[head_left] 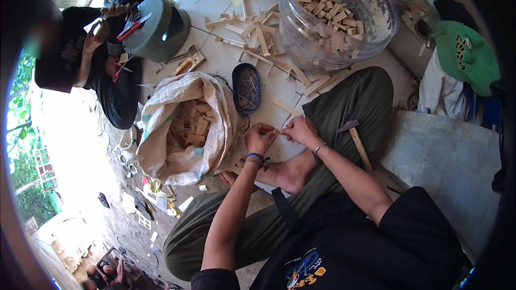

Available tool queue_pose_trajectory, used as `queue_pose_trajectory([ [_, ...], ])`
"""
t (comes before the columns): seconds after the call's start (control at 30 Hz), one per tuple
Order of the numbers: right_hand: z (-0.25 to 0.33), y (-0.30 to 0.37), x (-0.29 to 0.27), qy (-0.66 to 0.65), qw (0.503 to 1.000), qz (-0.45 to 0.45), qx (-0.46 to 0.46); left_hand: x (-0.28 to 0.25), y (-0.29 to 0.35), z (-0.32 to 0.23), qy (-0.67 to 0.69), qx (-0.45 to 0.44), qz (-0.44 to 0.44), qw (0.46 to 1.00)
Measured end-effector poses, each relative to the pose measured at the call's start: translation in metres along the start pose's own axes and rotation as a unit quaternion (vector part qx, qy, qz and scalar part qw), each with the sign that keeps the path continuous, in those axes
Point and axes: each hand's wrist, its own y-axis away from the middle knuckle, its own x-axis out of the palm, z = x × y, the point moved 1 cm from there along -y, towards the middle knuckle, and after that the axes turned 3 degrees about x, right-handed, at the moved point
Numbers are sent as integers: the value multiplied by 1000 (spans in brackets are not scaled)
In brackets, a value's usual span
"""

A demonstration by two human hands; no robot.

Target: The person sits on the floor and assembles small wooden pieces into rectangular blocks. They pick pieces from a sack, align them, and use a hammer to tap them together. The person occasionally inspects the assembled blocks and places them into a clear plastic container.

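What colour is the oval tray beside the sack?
The oval tray is dark blue; see the head view.

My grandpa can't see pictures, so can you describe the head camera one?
A seated person's left hand and right hand meet at something too small to make out. Nearby are a sack of wood pieces, a blue tray of nail-like bits, a clear tub of blocks and a hammer.

woodworking workshop: hammer (359, 149), nails (247, 89), wood blocks (334, 15)

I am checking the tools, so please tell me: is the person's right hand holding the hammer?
No, the hammer lies on the right trouser leg, apart from the right hand.
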Motion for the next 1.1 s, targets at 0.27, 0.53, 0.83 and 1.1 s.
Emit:
queue_pose_trajectory([
  [0.27, 2, 2, 4, -30, 998, 3, 56, 0, 6, -12, -39, 6, -36, 999],
  [0.53, -11, 6, 21, -21, 994, -98, -32, 0, 14, -18, -70, 80, -55, 993],
  [0.83, -6, 10, 33, 187, 918, -227, -267, 15, 43, -12, -204, 222, -129, 945],
  [1.1, 5, 11, 36, 397, 840, -221, -297, 9, 38, -11, -267, 229, -64, 934],
])
